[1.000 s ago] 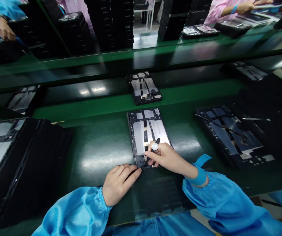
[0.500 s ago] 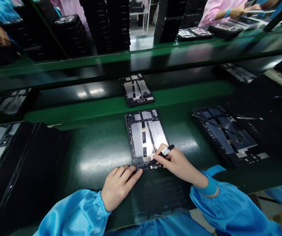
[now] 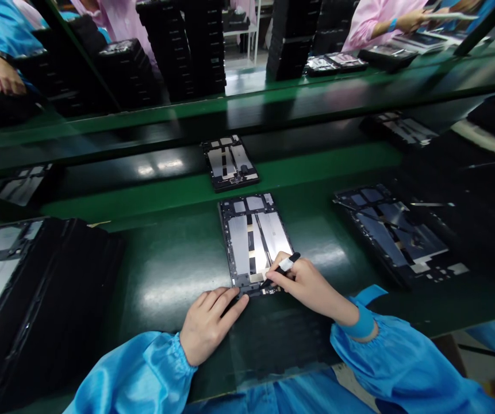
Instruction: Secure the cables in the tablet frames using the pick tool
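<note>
**Black pen (image 3: 284, 264) pinched by right hand (image 3: 305, 286) over tablet frame (image 3: 247, 241)**

The frame is laid flat on a green bench mat (image 3: 165, 276), its long axis running away from the person, its near end under the right hand. Whether the pen tip touches cannot be told. The frame's near corner is met by the fingertips (image 3: 234, 294) of the left hand (image 3: 210, 325), extended and holding nothing.

Worn garment: glossy satin-finish blue smock. Left sleeve (image 3: 130, 374), lower centre-left of frame, and right sleeve (image 3: 406, 362), lower right, are loose and creased, each ending in an elastic gathered cuff. Left cuff (image 3: 177, 357) sits at the wrist. Right wrist carries a matte blue band (image 3: 361, 322), just above the right cuff (image 3: 350, 339), with a flat strap tab (image 3: 368, 294) standing free. Left hand (image 3: 209, 325) and right hand (image 3: 310, 287) are bare. Further blue fabric (image 3: 273, 395) shows at the bottom edge.
</note>
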Tool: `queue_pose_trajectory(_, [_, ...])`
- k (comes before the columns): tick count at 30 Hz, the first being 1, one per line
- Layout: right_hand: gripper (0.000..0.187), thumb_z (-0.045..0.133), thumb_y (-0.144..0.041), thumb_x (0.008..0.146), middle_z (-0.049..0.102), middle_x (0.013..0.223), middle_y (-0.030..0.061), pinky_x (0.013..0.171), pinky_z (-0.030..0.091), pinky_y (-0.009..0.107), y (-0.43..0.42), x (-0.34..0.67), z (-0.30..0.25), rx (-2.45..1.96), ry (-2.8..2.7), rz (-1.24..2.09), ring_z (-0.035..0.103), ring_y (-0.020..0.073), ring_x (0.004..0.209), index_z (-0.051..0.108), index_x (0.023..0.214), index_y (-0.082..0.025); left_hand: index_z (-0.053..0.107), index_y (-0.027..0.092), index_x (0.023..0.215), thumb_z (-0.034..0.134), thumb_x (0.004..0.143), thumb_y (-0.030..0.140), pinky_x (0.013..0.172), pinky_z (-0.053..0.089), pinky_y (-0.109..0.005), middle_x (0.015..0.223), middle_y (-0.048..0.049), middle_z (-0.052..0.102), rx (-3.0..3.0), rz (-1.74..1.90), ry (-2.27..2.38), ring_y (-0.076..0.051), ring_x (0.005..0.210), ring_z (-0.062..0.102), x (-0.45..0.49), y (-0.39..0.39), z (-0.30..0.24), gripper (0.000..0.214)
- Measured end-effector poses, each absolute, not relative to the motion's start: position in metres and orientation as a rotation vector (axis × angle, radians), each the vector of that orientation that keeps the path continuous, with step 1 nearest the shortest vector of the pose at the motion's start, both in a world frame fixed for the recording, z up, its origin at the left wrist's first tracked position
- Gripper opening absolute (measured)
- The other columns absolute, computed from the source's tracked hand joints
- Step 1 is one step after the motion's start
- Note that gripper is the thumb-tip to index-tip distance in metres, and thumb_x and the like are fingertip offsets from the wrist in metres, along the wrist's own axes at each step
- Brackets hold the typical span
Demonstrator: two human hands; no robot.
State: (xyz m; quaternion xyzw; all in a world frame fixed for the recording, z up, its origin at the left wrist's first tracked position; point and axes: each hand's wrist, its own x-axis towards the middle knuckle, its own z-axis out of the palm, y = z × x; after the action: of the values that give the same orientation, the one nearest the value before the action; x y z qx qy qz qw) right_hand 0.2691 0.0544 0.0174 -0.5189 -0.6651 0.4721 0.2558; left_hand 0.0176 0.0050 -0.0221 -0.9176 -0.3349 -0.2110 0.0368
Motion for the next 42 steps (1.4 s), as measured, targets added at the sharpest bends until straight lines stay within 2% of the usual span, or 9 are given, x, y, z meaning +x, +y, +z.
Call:
queue_pose_trajectory(5, [0.022, 0.056, -0.037, 0.092, 0.065, 0.069, 0.0012, 0.055, 0.049, 0.027, 0.053, 0.269, 0.013, -1.359, -1.700, 1.363, 0.068, 0.0191, 0.066, 0.060, 0.077, -0.021, 0.060, 0.016, 0.124, 0.042, 0.099, 0.013, 0.081, 0.050, -0.034, 0.118, -0.0119, 0.064, -2.805, -0.630, -1.025, -0.023, 0.105, 0.059, 0.017, 0.005, -0.023, 0.031])
queue_pose_trajectory(12, [0.021, 0.058, -0.036, 0.091, 0.065, 0.066, 0.0001, 0.055, 0.049, 0.027, 0.052, 0.268, 0.011, -1.384, -1.698, 1.330, 0.065, 0.0172, 0.058, 0.060, 0.077, -0.021, 0.056, 0.020, 0.131, 0.044, 0.097, 0.014, 0.080, 0.049, -0.035, 0.120, -0.0121, 0.062, -2.786, -0.549, -1.031, -0.024, 0.103, 0.059, 0.020, 0.006, -0.022, 0.036])
queue_pose_trajectory(20, [0.023, 0.056, -0.035, 0.092, 0.063, 0.064, -0.0005, 0.055, 0.046, 0.027, 0.053, 0.268, 0.011, -1.405, -1.749, 1.290, 0.063, 0.0165, 0.057, 0.060, 0.074, -0.021, 0.059, 0.021, 0.128, 0.046, 0.096, 0.015, 0.080, 0.051, -0.037, 0.120, -0.0128, 0.059, -2.808, -0.557, -1.103, -0.025, 0.102, 0.057, 0.022, 0.007, -0.022, 0.034])
queue_pose_trajectory(27, [0.023, 0.056, -0.035, 0.092, 0.062, 0.063, -0.0002, 0.052, 0.044, 0.027, 0.052, 0.268, 0.012, -1.433, -1.796, 1.233, 0.060, 0.0167, 0.055, 0.059, 0.074, -0.021, 0.057, 0.028, 0.130, 0.049, 0.095, 0.019, 0.076, 0.056, -0.039, 0.117, -0.0124, 0.058, -2.826, -0.443, -1.201, -0.025, 0.095, 0.058, 0.038, 0.010, -0.016, 0.037])
queue_pose_trajectory(30, [0.022, 0.056, -0.034, 0.091, 0.061, 0.063, 0.0000, 0.050, 0.044, 0.027, 0.052, 0.269, 0.009, -1.414, -1.740, 1.224, 0.059, 0.0162, 0.052, 0.059, 0.074, -0.021, 0.055, 0.025, 0.132, 0.048, 0.095, 0.015, 0.082, 0.056, -0.041, 0.124, -0.0117, 0.058, -2.920, -0.497, -1.153, -0.024, 0.101, 0.058, 0.032, 0.013, -0.017, 0.038])
queue_pose_trajectory(33, [0.024, 0.059, -0.038, 0.089, 0.061, 0.069, 0.0013, 0.060, 0.050, 0.029, 0.055, 0.273, -0.003, -1.372, -1.505, 1.037, 0.065, 0.0196, 0.067, 0.059, 0.072, -0.021, 0.055, 0.021, 0.130, 0.045, 0.097, 0.012, 0.094, 0.052, -0.041, 0.133, -0.0109, 0.056, -3.007, -0.676, -1.082, -0.022, 0.112, 0.056, 0.019, 0.017, -0.021, 0.036])
queue_pose_trajectory(36, [0.027, 0.065, -0.043, 0.084, 0.061, 0.070, 0.0005, 0.071, 0.052, 0.032, 0.062, 0.275, -0.019, -1.352, -1.173, 0.853, 0.066, 0.0229, 0.081, 0.057, 0.071, -0.021, 0.060, 0.019, 0.122, 0.053, 0.096, 0.018, 0.091, 0.054, -0.037, 0.128, -0.0097, 0.061, -2.987, -0.813, -1.081, -0.021, 0.110, 0.058, 0.015, 0.022, -0.022, 0.027])
queue_pose_trajectory(39, [0.027, 0.065, -0.043, 0.083, 0.059, 0.064, -0.0029, 0.071, 0.054, 0.034, 0.066, 0.276, -0.028, -1.297, -0.984, 0.931, 0.064, 0.0191, 0.068, 0.055, 0.071, -0.021, 0.065, 0.019, 0.108, 0.059, 0.094, 0.028, 0.090, 0.053, -0.036, 0.120, -0.0075, 0.066, -2.955, -0.866, -0.997, -0.022, 0.110, 0.059, 0.025, 0.031, -0.022, 0.017])
queue_pose_trajectory(42, [0.025, 0.065, -0.038, 0.083, 0.055, 0.061, -0.0058, 0.081, 0.055, 0.040, 0.066, 0.280, -0.025, -1.203, -0.851, 0.811, 0.060, 0.0145, 0.060, 0.053, 0.069, -0.021, 0.065, 0.022, 0.106, 0.055, 0.097, 0.032, 0.098, 0.049, -0.035, 0.120, -0.0027, 0.067, -2.979, -0.815, -0.842, -0.020, 0.113, 0.057, 0.044, 0.048, -0.023, 0.017])
